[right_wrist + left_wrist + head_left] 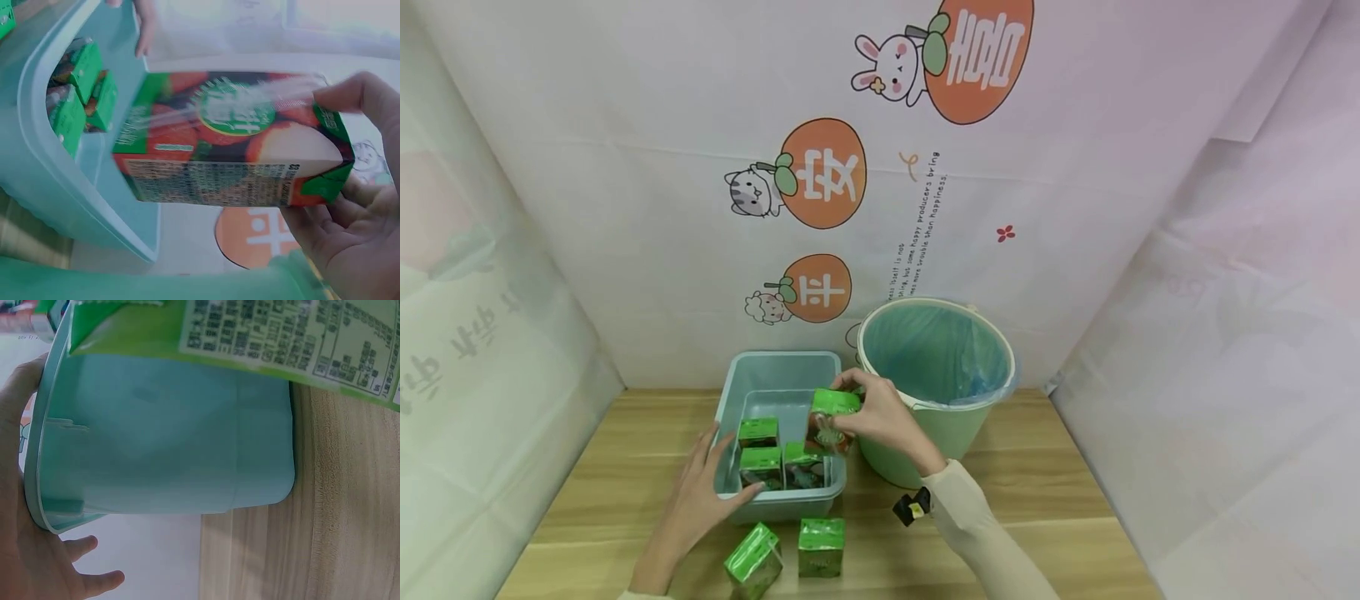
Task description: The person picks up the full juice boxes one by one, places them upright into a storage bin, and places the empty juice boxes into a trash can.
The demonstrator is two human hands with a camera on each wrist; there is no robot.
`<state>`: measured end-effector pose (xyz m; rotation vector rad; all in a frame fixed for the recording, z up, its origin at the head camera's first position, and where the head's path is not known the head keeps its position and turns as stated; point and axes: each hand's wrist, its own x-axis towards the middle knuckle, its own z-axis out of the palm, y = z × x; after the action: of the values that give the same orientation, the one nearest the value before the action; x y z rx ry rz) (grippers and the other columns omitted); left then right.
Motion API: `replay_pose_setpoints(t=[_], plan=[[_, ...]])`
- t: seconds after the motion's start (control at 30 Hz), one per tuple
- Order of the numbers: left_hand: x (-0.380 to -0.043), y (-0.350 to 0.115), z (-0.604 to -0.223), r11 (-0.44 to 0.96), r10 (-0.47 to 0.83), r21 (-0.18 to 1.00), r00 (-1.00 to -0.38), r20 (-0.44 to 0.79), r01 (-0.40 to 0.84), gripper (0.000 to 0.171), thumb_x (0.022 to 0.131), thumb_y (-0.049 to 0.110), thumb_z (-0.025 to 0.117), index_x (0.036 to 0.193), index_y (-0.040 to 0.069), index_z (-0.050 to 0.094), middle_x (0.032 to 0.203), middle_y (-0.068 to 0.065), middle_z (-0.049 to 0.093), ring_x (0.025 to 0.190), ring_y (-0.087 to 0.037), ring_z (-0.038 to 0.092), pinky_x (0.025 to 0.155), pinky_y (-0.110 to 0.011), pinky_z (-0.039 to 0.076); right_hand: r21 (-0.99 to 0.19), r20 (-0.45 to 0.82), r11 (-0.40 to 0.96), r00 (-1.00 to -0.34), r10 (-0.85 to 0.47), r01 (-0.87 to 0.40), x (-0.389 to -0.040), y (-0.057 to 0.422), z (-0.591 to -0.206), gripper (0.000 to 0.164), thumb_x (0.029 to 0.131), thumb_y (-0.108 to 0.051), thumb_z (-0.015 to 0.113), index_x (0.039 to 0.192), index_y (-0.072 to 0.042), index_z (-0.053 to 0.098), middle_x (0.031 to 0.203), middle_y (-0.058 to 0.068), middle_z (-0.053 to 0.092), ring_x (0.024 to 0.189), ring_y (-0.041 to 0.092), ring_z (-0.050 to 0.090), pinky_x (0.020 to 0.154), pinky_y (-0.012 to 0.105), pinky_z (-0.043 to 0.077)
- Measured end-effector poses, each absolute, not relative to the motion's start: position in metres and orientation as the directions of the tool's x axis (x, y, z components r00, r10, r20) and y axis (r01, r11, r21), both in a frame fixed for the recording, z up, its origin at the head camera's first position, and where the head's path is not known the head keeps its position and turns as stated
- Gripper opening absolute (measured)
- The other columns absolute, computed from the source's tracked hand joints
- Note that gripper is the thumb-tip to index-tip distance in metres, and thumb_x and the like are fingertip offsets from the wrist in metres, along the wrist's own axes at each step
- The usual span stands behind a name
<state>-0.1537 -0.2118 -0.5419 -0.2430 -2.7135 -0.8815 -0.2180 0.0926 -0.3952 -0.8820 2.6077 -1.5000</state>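
Observation:
My right hand (880,417) grips a juice box (237,137) with a green end and red fruit pictures, thumb on one side and fingers on the other. It holds the box over the right side of a light blue plastic basin (782,367). Inside the basin stand three similar juice boxes (760,458), green ends up, grouped at its front. My left hand (688,508) rests at the basin's front left corner, fingers extended along the left rim and thumb over the front rim. In the left wrist view its fingers (100,582) are spread beside the basin's wall (175,437).
Two more juice boxes, one turned askew (754,560) and one square-on (821,547), stand on the wooden table (1037,533) before the basin. A light green bucket (955,429) with a bluish bag liner stands close at the basin's right. Printed white cloth (647,208) walls the back and sides.

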Motion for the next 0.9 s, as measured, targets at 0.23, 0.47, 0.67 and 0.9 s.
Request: replay_pose_setpoints(t=[0.23,0.47,0.67,0.9], plan=[[-0.155,-0.212,-0.541,0.809,0.070,0.540,-0.951,0.302,0.232,0.095,0.088,0.058,0.081,0.159,0.009,0.042,0.171,-0.025,0.022,0.152,-0.057,0.023,0.104,-0.085,0.033,-0.783,0.267,0.386,-0.823,-0.500,-0.488,-0.239,0.069,-0.400,0.032,0.089,-0.005,0.081,0.118,-0.003,0.067,0.103,0.006,0.069,0.075,0.010,0.058,0.065,0.024,0.052],[-0.156,-0.213,-0.543,0.807,0.067,0.543,-0.950,0.306,0.232,0.095,0.087,0.057,0.082,0.159,0.009,0.043,0.171,-0.025,0.022,0.152,-0.057,0.024,0.104,-0.085,0.033,-0.730,0.268,0.417,-0.789,-0.553,-0.541,-0.259,0.053,-0.405,0.033,0.092,-0.008,0.081,0.122,-0.001,0.068,0.109,0.010,0.069,0.080,0.009,0.059,0.069,0.024,0.053],[-0.155,-0.212,-0.542,0.809,0.069,0.539,-0.949,0.309,0.234,0.094,0.087,0.057,0.082,0.159,0.009,0.043,0.171,-0.025,0.022,0.152,-0.057,0.024,0.104,-0.085,0.034,-0.745,0.267,0.416,-0.805,-0.530,-0.521,-0.271,0.044,-0.418,0.033,0.092,-0.007,0.081,0.122,-0.001,0.067,0.111,0.011,0.068,0.080,0.011,0.059,0.068,0.024,0.053],[-0.154,-0.212,-0.541,0.808,0.070,0.541,-0.949,0.308,0.235,0.095,0.087,0.056,0.082,0.159,0.010,0.042,0.170,-0.026,0.023,0.151,-0.058,0.024,0.104,-0.085,0.033,-0.745,0.237,0.438,-0.814,-0.531,-0.503,-0.284,0.036,-0.438,0.036,0.091,-0.005,0.083,0.121,0.000,0.066,0.111,0.012,0.070,0.085,0.011,0.063,0.073,0.023,0.055]])
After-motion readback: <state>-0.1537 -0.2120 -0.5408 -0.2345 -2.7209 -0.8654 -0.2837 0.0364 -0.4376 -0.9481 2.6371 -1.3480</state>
